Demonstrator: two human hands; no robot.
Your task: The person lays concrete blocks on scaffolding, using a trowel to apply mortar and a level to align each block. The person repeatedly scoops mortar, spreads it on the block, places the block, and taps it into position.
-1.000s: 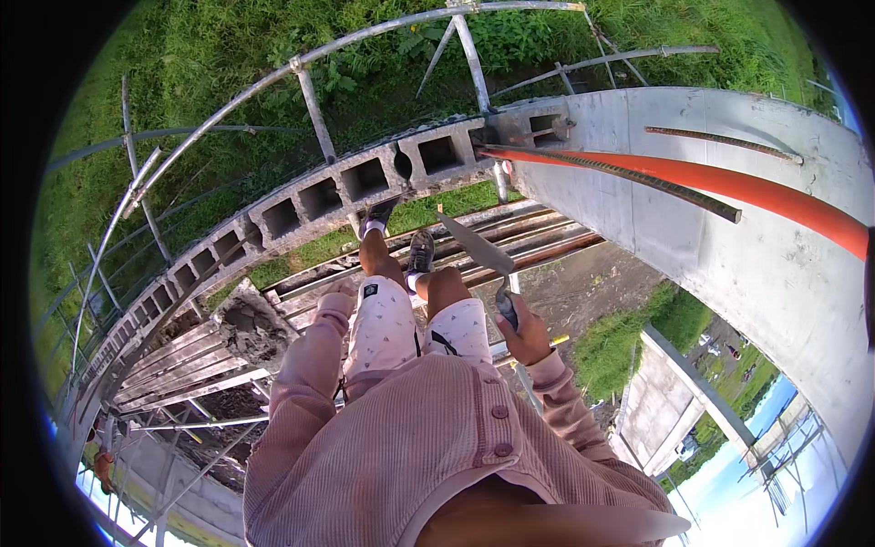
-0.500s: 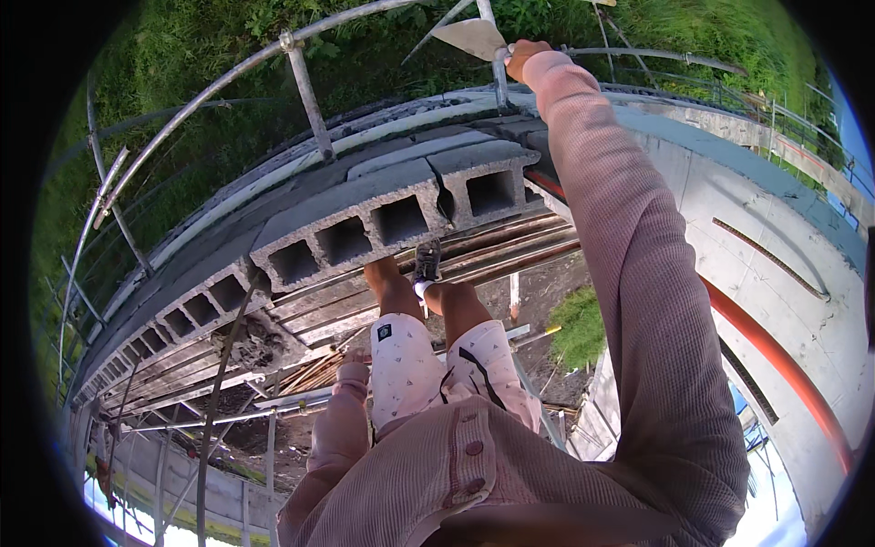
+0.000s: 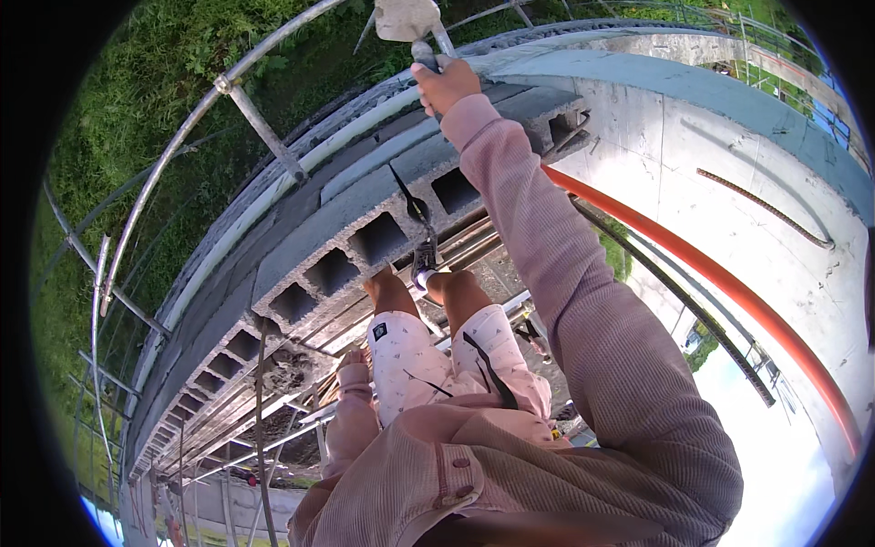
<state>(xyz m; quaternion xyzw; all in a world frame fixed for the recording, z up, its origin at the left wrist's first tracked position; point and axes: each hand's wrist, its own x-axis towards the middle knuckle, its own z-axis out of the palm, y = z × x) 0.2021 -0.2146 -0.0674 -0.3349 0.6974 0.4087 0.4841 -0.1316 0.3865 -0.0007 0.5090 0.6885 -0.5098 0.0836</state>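
Observation:
My right arm reaches far forward over a row of hollow concrete blocks (image 3: 360, 219). My right hand (image 3: 448, 85) is closed around the handle of a trowel (image 3: 407, 20), whose grey, flat blade points away from me and is cut by the upper edge of the picture. The blade is held beyond the blocks, near a metal scaffold pole. My left hand (image 3: 353, 360) hangs low beside my shorts and holds nothing I can make out; its fingers are too small and shaded to read. A dark gap shows between two blocks near my shoe.
Scaffold rails (image 3: 260, 132) curve along the far left side above green growth. To the right stands a pale concrete wall (image 3: 674, 137) with an orange pipe (image 3: 729, 278) and rebar (image 3: 761, 205) sticking out. Wooden planks (image 3: 469, 239) lie below the blocks around my feet.
My right hand has swung left with the trowel, and the blade now points more straight ahead. The whole view has turned to the right. My left hand stays low.

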